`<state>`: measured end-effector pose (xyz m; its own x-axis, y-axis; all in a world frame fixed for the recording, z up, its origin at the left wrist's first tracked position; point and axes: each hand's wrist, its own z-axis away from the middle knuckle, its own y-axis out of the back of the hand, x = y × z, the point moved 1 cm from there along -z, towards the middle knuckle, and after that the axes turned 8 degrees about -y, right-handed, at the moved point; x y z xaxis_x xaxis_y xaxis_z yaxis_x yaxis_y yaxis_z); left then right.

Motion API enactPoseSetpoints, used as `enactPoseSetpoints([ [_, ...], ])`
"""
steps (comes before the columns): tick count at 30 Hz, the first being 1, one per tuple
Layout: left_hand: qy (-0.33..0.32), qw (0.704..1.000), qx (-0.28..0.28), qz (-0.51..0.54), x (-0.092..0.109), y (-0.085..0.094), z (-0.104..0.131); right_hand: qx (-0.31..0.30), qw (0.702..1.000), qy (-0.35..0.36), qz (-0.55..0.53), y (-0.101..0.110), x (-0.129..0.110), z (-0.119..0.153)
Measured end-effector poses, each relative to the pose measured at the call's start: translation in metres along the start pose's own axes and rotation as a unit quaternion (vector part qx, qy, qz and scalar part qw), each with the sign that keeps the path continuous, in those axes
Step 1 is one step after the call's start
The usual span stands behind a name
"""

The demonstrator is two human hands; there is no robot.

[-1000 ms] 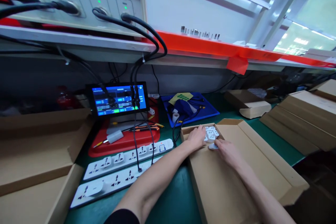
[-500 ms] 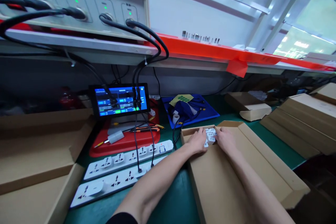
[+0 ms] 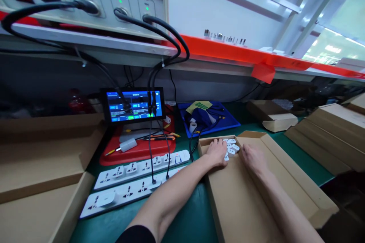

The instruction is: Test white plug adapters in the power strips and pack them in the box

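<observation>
Several small white chargers (image 3: 233, 148) stand packed together in the far left corner of a shallow cardboard box (image 3: 236, 193), their marked faces up. My left hand (image 3: 217, 152) is at their left side, fingers bent over and against them; its fingertips are partly hidden. At the box's right wall, just right of the chargers and apart from them, is my right hand (image 3: 254, 158). Its fingers are curled in, and nothing shows in them. The box's lid flap (image 3: 288, 171) lies folded out to the right, under my right forearm.
Two white power strips (image 3: 134, 191) with plugs lie left of the box. Behind them are a red tray (image 3: 137, 151) and a lit screen (image 3: 132, 105). A blue tray (image 3: 232, 123) holds cables. Other cardboard boxes (image 3: 322, 136) stand right; an open box (image 3: 42, 182) lies left.
My right hand has drawn away from the chargers to the right, and its fingers have curled in. My left hand stays at the chargers. The whole view has shifted slightly.
</observation>
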<state>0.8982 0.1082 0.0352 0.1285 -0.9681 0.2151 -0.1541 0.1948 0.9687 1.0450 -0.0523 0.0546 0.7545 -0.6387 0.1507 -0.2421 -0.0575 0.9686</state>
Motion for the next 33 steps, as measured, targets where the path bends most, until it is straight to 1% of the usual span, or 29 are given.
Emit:
enactPoseSetpoints([
  [2,0.000,1.000,0.003,0.003,0.000,0.000,-0.001,0.008,1.000,0.030,0.002,0.002,-0.003,-0.001],
  [4,0.006,1.000,-0.001,0.009,0.001,0.000,-0.001,0.012,0.999,0.040,0.015,0.001,-0.009,-0.005],
  [8,0.005,1.000,-0.017,0.016,0.002,0.004,-0.001,0.006,1.000,0.007,0.023,-0.005,-0.023,-0.016],
  [10,-0.002,1.000,-0.022,0.014,0.003,0.013,0.002,0.004,1.000,-0.002,0.017,-0.005,-0.022,-0.019],
  [11,-0.004,1.000,-0.021,0.013,0.003,0.021,0.005,0.005,1.000,-0.007,0.014,-0.002,-0.019,-0.018],
  [13,-0.006,1.000,-0.003,0.011,0.006,0.041,0.017,0.007,1.000,-0.008,0.013,0.006,-0.008,-0.011],
  [14,-0.008,1.000,0.014,0.012,0.008,0.052,0.027,0.008,1.000,-0.002,0.011,0.010,-0.003,-0.005],
  [16,-0.012,0.998,0.055,0.019,0.016,0.076,0.056,0.005,1.000,0.026,-0.005,0.017,0.004,0.009],
  [18,-0.022,0.996,0.083,0.036,0.027,0.097,0.096,-0.016,0.996,0.075,-0.036,0.018,0.004,0.021],
  [19,-0.023,0.995,0.082,0.045,0.032,0.104,0.119,-0.030,0.993,0.099,-0.049,0.016,0.002,0.025],
  [20,-0.023,0.996,0.070,0.053,0.037,0.110,0.144,-0.043,0.990,0.119,-0.058,0.012,-0.002,0.027],
  [22,-0.008,0.998,0.015,0.059,0.042,0.113,0.197,-0.057,0.987,0.137,-0.058,0.004,-0.011,0.026],
  [23,0.002,0.998,-0.022,0.056,0.042,0.112,0.223,-0.055,0.988,0.136,-0.054,0.000,-0.015,0.022],
  [25,0.022,0.995,-0.095,0.036,0.037,0.102,0.273,-0.040,0.989,0.132,-0.045,-0.007,-0.020,0.010],
  [27,0.042,0.987,-0.158,0.000,0.026,0.088,0.315,-0.028,0.989,0.138,-0.033,-0.011,-0.023,-0.005],
  [28,0.055,0.982,-0.179,-0.019,0.021,0.081,0.332,-0.031,0.988,0.146,-0.023,-0.012,-0.024,-0.013],
  [30,0.085,0.974,-0.204,-0.048,0.012,0.067,0.356,-0.052,0.985,0.164,0.003,-0.013,-0.027,-0.026],
  [31,0.097,0.971,-0.210,-0.053,0.009,0.062,0.363,-0.064,0.983,0.171,0.018,-0.012,-0.029,-0.032],
  [33,0.108,0.971,-0.210,-0.049,0.004,0.056,0.368,-0.076,0.979,0.184,0.041,-0.009,-0.035,-0.039],
])
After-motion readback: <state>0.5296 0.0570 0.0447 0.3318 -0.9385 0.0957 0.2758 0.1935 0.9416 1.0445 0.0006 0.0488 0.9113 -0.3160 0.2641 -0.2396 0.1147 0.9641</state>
